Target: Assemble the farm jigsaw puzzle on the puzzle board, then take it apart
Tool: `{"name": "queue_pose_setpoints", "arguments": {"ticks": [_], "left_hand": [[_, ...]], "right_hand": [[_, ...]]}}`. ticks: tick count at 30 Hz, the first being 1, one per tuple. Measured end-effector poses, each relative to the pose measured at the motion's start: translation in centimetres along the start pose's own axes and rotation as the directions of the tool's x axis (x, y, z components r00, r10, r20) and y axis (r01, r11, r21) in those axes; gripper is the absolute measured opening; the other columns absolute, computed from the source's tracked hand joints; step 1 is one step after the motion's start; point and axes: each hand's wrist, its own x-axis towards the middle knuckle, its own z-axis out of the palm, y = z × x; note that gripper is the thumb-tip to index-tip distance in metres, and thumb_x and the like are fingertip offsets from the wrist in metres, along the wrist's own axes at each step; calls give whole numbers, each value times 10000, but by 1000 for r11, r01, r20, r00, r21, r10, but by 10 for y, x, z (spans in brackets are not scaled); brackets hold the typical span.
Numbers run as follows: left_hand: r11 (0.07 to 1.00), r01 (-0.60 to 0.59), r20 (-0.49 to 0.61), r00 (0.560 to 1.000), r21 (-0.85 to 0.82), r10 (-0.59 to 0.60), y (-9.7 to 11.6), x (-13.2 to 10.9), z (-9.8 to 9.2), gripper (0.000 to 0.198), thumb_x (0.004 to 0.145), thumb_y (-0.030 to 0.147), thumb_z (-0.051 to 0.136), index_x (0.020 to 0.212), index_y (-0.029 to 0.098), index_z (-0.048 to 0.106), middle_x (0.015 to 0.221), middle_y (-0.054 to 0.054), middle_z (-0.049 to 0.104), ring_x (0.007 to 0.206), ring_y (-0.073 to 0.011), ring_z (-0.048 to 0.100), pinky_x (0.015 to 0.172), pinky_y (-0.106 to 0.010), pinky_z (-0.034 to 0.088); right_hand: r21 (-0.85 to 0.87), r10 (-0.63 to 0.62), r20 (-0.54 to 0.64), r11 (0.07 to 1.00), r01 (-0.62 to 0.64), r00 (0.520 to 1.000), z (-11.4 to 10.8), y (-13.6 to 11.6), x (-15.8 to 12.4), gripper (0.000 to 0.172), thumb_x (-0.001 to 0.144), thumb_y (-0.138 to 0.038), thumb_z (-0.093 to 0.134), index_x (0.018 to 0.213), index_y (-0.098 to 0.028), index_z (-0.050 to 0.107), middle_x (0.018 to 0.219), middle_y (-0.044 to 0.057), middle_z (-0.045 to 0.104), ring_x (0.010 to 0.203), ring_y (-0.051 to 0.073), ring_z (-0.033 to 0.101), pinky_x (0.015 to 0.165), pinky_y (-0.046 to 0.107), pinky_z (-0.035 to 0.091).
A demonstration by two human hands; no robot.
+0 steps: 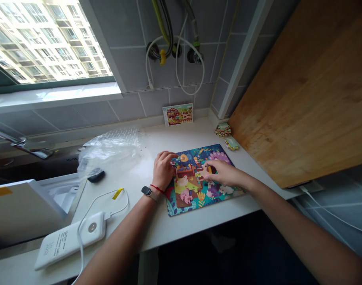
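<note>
A colourful animal jigsaw board (171, 208) lies on the white counter in front of me, with several pieces fitted in its tray area. My left hand (163, 168) rests on the board's upper left edge, its fingers stretched over the rim and its thumb hidden. Over the middle of the board, my right hand (220, 172) pinches a jigsaw piece (203, 173) between thumb and fingers. Whether that piece is lifted or touching the board I cannot tell. Two small stacks of jigsaw pieces, one larger (223, 129) and one smaller (232, 144), lie beyond the board's upper right corner.
A farm picture card (178, 114) leans on the tiled wall. Crumpled clear plastic (109, 148) lies at left near the sink. A white power bank (71, 239) with its cable sits front left, beside a white box (23, 213). A wooden panel (311, 95) bounds the right side.
</note>
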Motion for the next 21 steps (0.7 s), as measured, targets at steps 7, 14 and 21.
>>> {"name": "queue_pose_setpoints", "arguments": {"ticks": [7, 14, 21], "left_hand": [[962, 266, -71, 960, -59, -270, -14, 6, -23, 346, 778, 42, 444, 835, 225, 733, 861, -20, 790, 813, -216, 748, 796, -364, 598], [823, 407, -238, 821, -396, -520, -23, 14, -24, 275, 841, 191, 443, 908, 195, 709, 941, -52, 796, 832, -200, 746, 708, -302, 566], [804, 441, -162, 829, -398, -535, -17, 12, -17, 255, 837, 232, 474, 849, 193, 726, 861, -48, 767, 798, -202, 729, 644, -276, 564]], "right_hand": [[32, -82, 83, 996, 80, 993, 9, -37, 76, 289, 822, -218, 785, 1098, -155, 724, 998, 30, 779, 902, 188, 713, 755, 230, 505], [-181, 5, 151, 983, 23, 988, 44, -90, 120, 596, 656, -339, 978, 1179, -190, 734, 1193, 110, 791, 1125, 309, 734, 855, 288, 546], [-348, 103, 170, 937, -38, 980, 46, -112, 126, 746, 622, -420, 1000, 1259, -158, 715, 1383, 243, 688, 1240, 393, 701, 938, 392, 576]]}}
